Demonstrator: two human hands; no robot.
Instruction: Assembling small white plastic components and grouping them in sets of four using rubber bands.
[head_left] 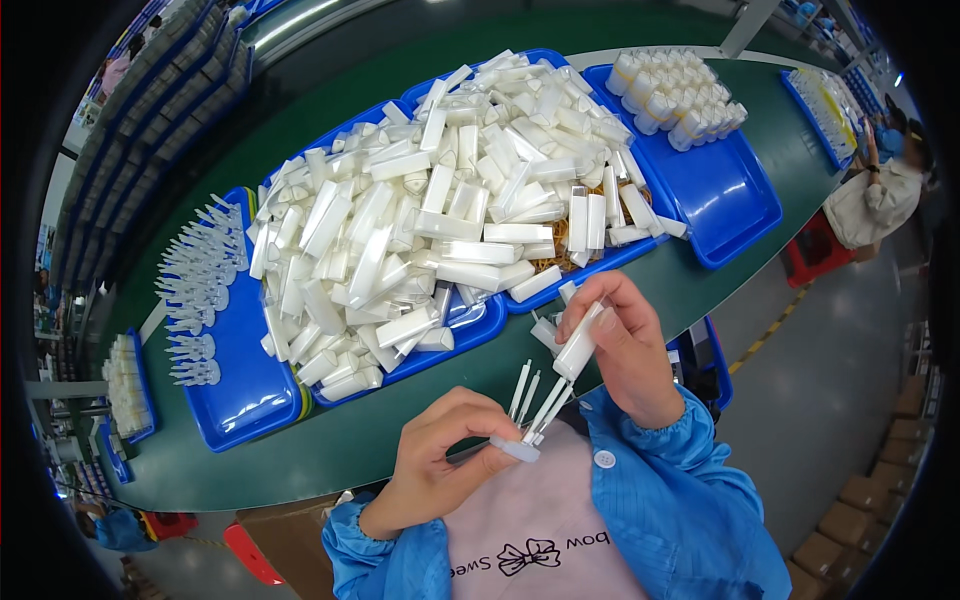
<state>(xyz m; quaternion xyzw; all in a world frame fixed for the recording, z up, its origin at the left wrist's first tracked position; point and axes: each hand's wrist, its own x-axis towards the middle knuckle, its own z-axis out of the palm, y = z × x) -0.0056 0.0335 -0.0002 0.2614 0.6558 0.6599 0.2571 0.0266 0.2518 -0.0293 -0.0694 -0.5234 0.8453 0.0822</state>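
My left hand (445, 450) pinches a clear plastic pump piece (515, 448) with thin white stems (530, 395) sticking up from it. My right hand (625, 345) grips a small white bottle (580, 345) tilted downward, its mouth meeting one of the stems. Both hands hover over the near edge of the green table (380, 440), just in front of a large heap of white bottles (440, 220) piled on blue trays (470, 335).
A blue tray (235, 400) at the left carries rows of clear pump pieces (195, 290). Another blue tray (725, 200) at the right holds upright white bottles (675, 95). A person (880, 195) sits at the table's far right end. Cardboard boxes (870, 510) stand on the floor.
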